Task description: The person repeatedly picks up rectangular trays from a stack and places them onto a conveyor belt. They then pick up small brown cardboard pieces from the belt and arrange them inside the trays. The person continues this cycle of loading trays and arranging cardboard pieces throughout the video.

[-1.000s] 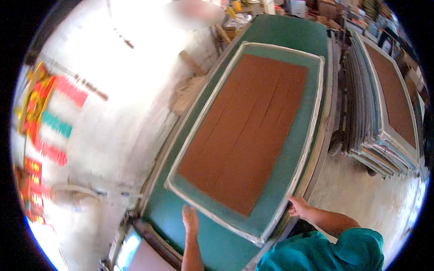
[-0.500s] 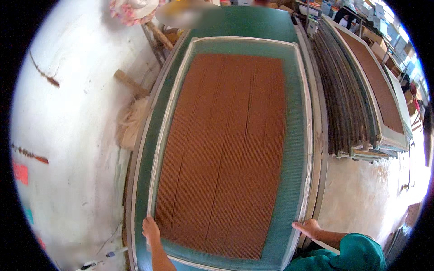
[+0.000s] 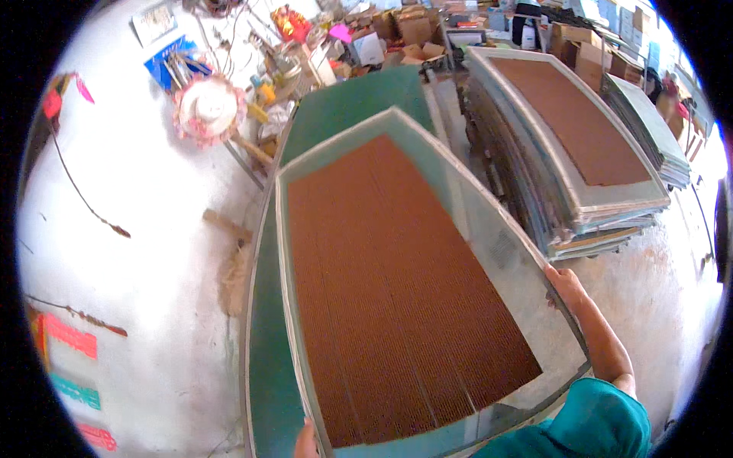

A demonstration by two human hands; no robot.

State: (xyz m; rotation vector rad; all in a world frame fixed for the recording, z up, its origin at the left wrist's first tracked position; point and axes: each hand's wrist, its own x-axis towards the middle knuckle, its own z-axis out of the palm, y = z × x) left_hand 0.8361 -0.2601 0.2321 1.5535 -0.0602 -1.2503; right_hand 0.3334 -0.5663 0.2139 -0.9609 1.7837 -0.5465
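A large mesh screen in a pale rectangular frame is held between my hands, turned at an angle over a long green table. On its mesh lies a brown, finely ribbed sheet with lengthwise seams. My right hand is closed around the right rail, beyond the table's side. At the lower picture edge my left hand grips the left rail and is partly cut off. Through the bare mesh at the right, the floor shows.
To the right stands a stack of similar frames, its top one bearing another brown sheet. Past it is a lower stack of pale panels. A white wall runs along the left; a pink-trimmed hat and cardboard boxes are farther back.
The framed screen has come off the table and swung to the right, its far end angled. My right hand has moved up along its rail. The view has shifted toward the stack.
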